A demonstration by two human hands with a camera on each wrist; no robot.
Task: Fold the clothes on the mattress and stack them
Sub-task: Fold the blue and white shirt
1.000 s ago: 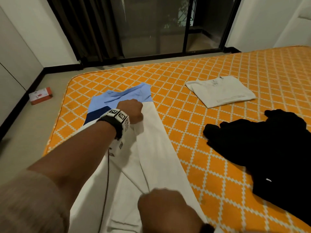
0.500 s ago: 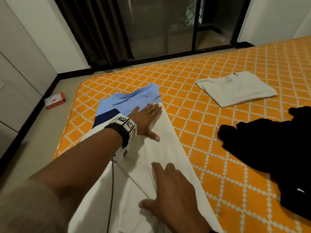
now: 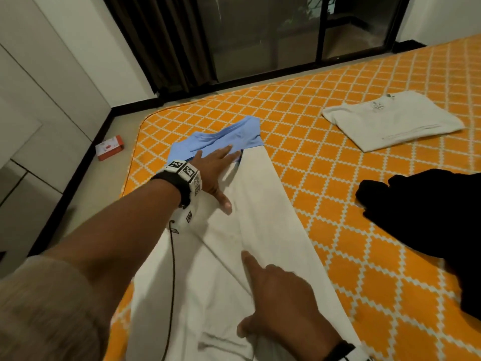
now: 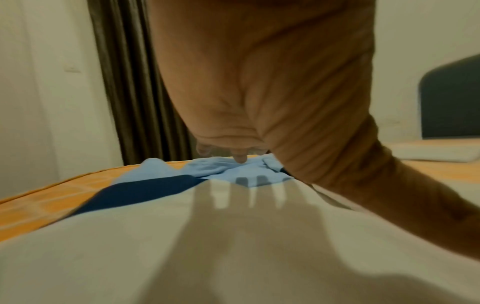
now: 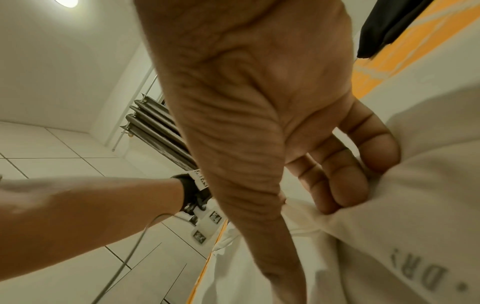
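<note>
White shirt (image 3: 260, 243) with a light blue top part lies lengthwise on the near-left part of the orange mattress (image 3: 325, 142), one side panel folded over along its length. Left hand (image 3: 216, 168) lies flat at the shirt's far end, about 11 o'clock from the shirt's middle, fingers (image 3: 229, 152) straight and spread, reaching onto the blue fabric, thumb on the white fold. Right hand (image 3: 281, 306) is at the near end, about 6 o'clock: index finger stretched out along the fold, the other fingers (image 5: 345, 185) curled with cloth bunched against them; whether they actually pinch it, cannot tell. Folded white shirt (image 3: 390, 121) sits at 2 o'clock, well apart. Black garment (image 3: 429, 217) lies unfolded at 3 o'clock. On the floor off the mattress's left edge, at 10 o'clock, a small orange box (image 3: 109, 148). Dark curtain (image 3: 161, 43) and glass door (image 3: 260, 29) beyond.
</note>
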